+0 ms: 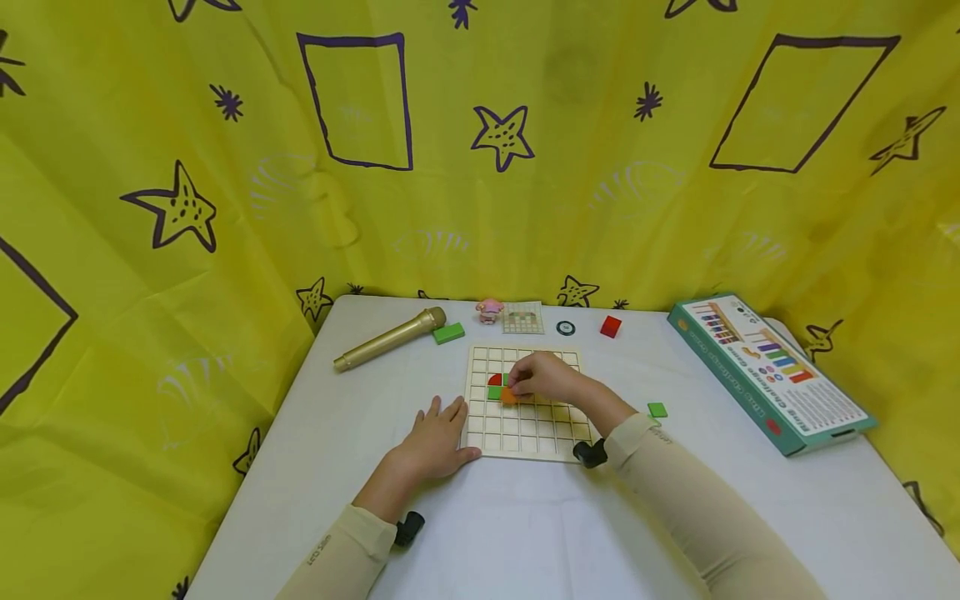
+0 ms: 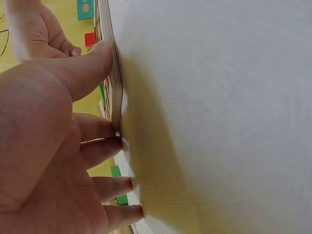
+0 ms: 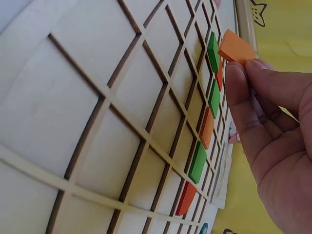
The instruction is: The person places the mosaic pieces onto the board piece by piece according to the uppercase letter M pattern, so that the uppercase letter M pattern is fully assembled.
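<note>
My right hand pinches an orange tile between thumb and index finger, just above a pale wooden grid board. On the board, a row of coloured pieces shows in the right wrist view, including a green tile, another orange tile and a red piece with a curved side. My left hand lies spread at the board's left side. Its thumb touches the board's edge, and the fingertips reach down to the white table.
Behind the board are a gold microphone, a green block, a small pink figure, a patterned card, a round dark-rimmed disc and a red block. Rightward lie a green tile and a game box.
</note>
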A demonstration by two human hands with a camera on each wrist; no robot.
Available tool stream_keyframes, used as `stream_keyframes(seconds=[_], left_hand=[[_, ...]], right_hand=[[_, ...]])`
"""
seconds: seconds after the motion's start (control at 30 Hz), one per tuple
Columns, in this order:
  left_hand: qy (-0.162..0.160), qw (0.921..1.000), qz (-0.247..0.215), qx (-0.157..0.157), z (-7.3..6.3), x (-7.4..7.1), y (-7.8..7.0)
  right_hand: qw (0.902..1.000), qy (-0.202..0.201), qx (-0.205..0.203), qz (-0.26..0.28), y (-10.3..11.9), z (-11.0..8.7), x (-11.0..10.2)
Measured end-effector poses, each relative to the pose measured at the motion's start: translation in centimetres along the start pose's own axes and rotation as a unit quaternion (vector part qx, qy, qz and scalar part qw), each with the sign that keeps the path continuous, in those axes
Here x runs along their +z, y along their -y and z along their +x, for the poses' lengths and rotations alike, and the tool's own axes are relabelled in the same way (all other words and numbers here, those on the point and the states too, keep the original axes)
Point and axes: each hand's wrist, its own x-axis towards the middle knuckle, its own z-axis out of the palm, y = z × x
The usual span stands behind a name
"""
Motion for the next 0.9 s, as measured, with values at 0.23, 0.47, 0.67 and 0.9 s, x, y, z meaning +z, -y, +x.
stream_keyframes(seconds=[0.23,0.47,0.67,0.9], left_hand=[[0.000,1.0000,0.001,0.001,0.0,0.1,0.1],[-0.006,1.0000,-0.003,0.007,-0.1,0.0,0.1],[-0.003,1.0000,0.002,0.000,0.0,0.1,0.0],[0.000,1.0000,0.006,-0.001,0.1,0.2,0.2]], right_hand=[[0.9999,0.008,-0.008,0.013,0.7,0.5,0.9],[0.9997,0.009,0.009,0.020,1.0,0.7,1.6],[0.9995,0.012,0.013,0.025,1.0,0.8,2.0],[0.9998,0.016,0.015,0.003,1.1,0.9,2.4]])
